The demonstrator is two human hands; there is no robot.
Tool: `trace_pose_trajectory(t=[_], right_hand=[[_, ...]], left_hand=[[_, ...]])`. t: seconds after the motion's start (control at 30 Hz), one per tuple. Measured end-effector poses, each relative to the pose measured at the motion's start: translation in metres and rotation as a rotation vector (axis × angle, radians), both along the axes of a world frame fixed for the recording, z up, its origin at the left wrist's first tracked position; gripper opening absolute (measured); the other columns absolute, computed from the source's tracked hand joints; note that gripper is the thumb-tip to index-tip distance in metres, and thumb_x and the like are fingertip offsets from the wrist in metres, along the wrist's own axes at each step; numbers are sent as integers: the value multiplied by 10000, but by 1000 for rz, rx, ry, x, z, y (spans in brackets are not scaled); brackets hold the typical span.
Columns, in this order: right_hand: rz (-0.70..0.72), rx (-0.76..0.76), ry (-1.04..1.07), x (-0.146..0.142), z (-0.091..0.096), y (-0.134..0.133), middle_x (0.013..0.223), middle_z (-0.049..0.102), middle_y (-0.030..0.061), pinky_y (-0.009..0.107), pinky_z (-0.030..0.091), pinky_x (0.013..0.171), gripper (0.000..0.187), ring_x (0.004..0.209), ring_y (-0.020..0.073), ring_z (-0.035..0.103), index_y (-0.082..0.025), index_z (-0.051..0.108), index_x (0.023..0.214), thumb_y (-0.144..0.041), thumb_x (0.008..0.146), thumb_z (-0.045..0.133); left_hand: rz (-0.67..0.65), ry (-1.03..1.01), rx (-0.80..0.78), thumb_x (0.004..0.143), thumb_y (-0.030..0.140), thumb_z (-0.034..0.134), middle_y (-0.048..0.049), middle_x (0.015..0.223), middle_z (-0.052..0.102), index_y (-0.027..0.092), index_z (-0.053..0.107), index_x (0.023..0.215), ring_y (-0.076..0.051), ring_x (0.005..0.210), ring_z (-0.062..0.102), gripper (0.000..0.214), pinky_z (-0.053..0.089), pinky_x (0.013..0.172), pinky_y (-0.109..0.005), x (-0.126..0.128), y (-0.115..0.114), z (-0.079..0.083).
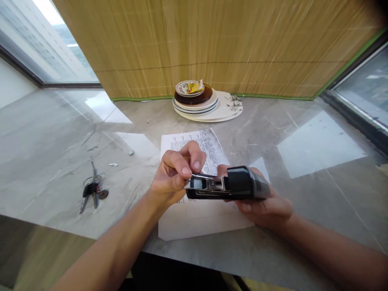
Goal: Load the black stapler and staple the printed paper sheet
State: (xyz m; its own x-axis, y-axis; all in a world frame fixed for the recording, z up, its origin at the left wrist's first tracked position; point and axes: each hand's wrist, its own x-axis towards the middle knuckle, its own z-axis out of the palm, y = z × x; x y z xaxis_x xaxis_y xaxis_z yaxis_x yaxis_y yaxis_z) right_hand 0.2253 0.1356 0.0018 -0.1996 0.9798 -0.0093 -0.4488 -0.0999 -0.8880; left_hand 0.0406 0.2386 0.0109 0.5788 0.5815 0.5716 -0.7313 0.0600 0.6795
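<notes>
A black stapler (249,184) lies sideways across my right hand (269,206), whose fingers wrap round its back end from behind and below. Its metal staple channel is exposed toward the left. At that left end, my left hand (180,167) is closed, with thumb and fingertips pinched against the stapler's metal tip; whether a small part or staple is between them is hidden. Below the stapler, printed sheets of paper (206,220) lie on the grey tabletop, partly covered by both hands.
Keys on a ring (93,189) lie to the left, near small paper scraps (114,164). A stack of plates (197,106), topped by a yellow packet (195,86), stands at the back before a bamboo blind (212,44). The marble-look table (121,220) ends close to my body.
</notes>
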Motion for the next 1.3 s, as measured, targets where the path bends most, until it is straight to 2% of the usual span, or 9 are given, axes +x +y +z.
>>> trace_pose_trajectory(t=[0.1,0.23,0.33,0.43,0.67,0.8,1.07,1.2,1.3], right_hand=[[-17,110,-50,-1,2,1,731,520,-2,313,353,618,303,670,175,435,-246,773,916,-367,666,895],[-33,127,-62,-3,5,2,770,517,-4,308,325,618,254,685,173,441,-262,764,912,-310,693,883],[-36,150,-37,-3,5,2,790,547,3,312,342,616,242,686,174,463,-270,781,913,-304,697,886],[-48,195,-36,-4,3,3,827,579,11,309,375,623,251,708,174,497,-286,809,958,-276,717,880],[-55,345,-110,-2,-2,5,878,601,5,295,425,638,414,745,170,544,-386,804,1129,-202,761,850],[-43,365,-120,-1,-5,7,911,622,5,317,450,690,391,776,174,563,-395,795,1155,-250,796,852],[-81,364,-136,-3,-7,7,915,610,15,336,460,697,372,774,186,566,-393,805,1137,-240,801,845],[-171,409,-213,0,-11,6,956,585,22,320,418,677,430,801,186,544,-398,794,1169,-188,796,829],[-289,454,-369,4,-10,5,960,569,33,333,436,675,417,838,207,541,-393,778,1211,-228,829,805]], left_hand=[[-13,0,10,853,388,822,-13,831,517,350,794,903,-104,649,458,69,415,524,-193,-1,0,-3],[-32,-12,64,788,322,878,-16,936,576,385,786,1103,-114,711,498,334,456,551,-196,-2,2,-10],[-34,-8,86,742,273,901,-13,959,589,370,779,1141,-113,741,518,428,472,570,-193,-3,4,-12],[-19,22,78,741,285,904,-15,955,606,385,793,1101,-119,747,537,390,490,574,-198,-4,4,-10],[0,30,81,712,276,924,-18,902,656,399,806,1029,-145,749,599,360,555,582,-216,-5,3,-7],[42,21,79,700,270,931,-6,835,671,378,798,935,-142,684,579,291,558,565,-224,-5,3,-5],[117,-49,80,718,330,931,9,759,628,421,789,964,-137,648,493,299,479,530,-215,-5,4,-3],[160,-56,7,759,355,914,17,799,637,390,782,948,-121,669,500,233,482,561,-204,-4,3,-2],[227,-34,-127,813,374,887,24,869,664,351,782,977,-90,670,523,195,474,565,-180,0,1,-2]])
